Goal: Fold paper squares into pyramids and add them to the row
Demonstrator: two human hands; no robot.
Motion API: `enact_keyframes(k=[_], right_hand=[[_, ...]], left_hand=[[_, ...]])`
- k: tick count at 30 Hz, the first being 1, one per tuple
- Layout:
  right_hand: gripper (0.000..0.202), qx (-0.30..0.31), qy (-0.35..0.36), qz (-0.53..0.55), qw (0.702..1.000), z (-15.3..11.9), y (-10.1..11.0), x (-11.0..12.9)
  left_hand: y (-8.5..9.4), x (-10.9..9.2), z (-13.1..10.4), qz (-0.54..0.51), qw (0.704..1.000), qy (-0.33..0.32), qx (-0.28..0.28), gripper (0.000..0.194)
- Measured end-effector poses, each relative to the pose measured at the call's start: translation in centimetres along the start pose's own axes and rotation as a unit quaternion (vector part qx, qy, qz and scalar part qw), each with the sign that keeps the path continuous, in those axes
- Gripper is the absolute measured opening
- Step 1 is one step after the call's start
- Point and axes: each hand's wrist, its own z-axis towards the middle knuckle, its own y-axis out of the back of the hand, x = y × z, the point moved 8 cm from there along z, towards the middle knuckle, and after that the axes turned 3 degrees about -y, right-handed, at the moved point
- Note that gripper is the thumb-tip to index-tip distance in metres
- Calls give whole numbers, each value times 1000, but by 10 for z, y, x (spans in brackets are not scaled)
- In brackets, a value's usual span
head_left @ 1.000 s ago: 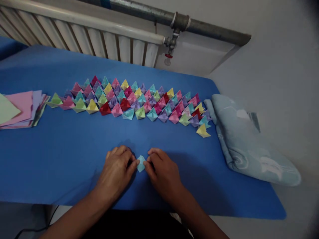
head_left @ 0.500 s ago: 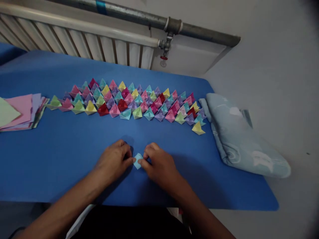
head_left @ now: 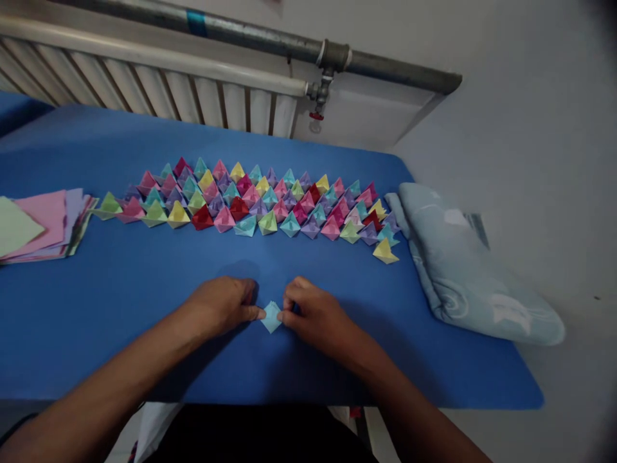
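A small light blue folded paper (head_left: 271,317), diamond-shaped with layered edges at its top corner, is between my hands just above or on the blue table. My left hand (head_left: 230,305) pinches its left corner, the thumb showing at the edge. On the opposite corner, my right hand (head_left: 314,314) grips with thumb and curled fingers. Beyond them, several rows of folded paper boats (head_left: 267,222) in pink, purple, yellow, green, red and blue stand packed together across the table.
A stack of coloured paper sheets (head_left: 53,222) lies at the left. On the right rests a folded grey-blue cloth (head_left: 463,270) with white patterns. Behind the blue table (head_left: 120,308) are a white radiator (head_left: 207,99) and a metal pipe (head_left: 260,40) with a red-handled valve (head_left: 317,116).
My hands have drawn slightly apart, and the right thumb has slid outward to the paper's right corner, so more of the blue paper shows. The view has shifted a little.
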Motion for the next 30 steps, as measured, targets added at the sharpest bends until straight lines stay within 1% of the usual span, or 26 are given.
enact_keyframes(k=[2, 3, 4, 5, 6, 7, 9, 12, 16, 18, 20, 21, 23, 24, 26, 28, 30], right_hand=[[16, 0, 11, 11, 1000, -1, 1, -1], [16, -5, 13, 11, 1000, -1, 1, -2], [16, -11, 14, 11, 1000, -1, 1, -3], [16, -20, 15, 14, 1000, -1, 1, -4], [17, -32, 15, 20, 999, -1, 1, -5], [19, -50, 15, 30, 998, -2, 1, -7], [22, -88, 14, 55, 995, -5, 2, -11], [21, -124, 13, 110, 986, -13, 3, -19], [14, -157, -10, 219, 963, -22, 6, -33], [12, -162, -19, 258, 952, -24, 8, -37], [10, -162, -22, 281, 946, -25, 9, -37], [9, -159, -28, 290, 943, -25, 9, -38], [7, -131, -57, 319, 937, -26, 5, -38], [8, -110, -72, 339, 931, -26, 1, -37], [13, -72, -87, 388, 915, -27, -7, -31], [14, -54, -80, 441, 893, -27, -13, -23], [15, -47, -78, 484, 870, -26, -17, -16]], left_hand=[[0, -1, -3, 16, 1000, 9, 2, 28], [1, -4, -3, 26, 1000, 2, -8, 25], [4, -11, -2, 37, 999, -19, -27, 18], [8, -21, -1, 47, 996, -54, -51, 11], [11, -32, 0, 56, 991, -96, -72, 8], [13, -44, 2, 60, 985, -137, -83, 14], [10, -60, 9, 54, 979, -186, -63, 22], [5, -71, 21, 34, 980, -196, -16, 23], [6, -69, 25, 21, 987, -162, -2, 22], [7, -64, 22, 3, 990, -140, 10, 22], [6, -55, 16, -16, 992, -122, 34, 21], [5, -50, 13, -36, 992, -112, 52, 19], [2, -38, 6, -131, 985, -83, 74, 12], [0, -32, 3, -232, 968, -58, 75, 10], [-2, -23, -2, -422, 906, -21, 26, 18], [-5, -17, -6, -523, 851, 4, -39, 25], [-11, -16, -9, -576, 813, 20, -90, 27]])
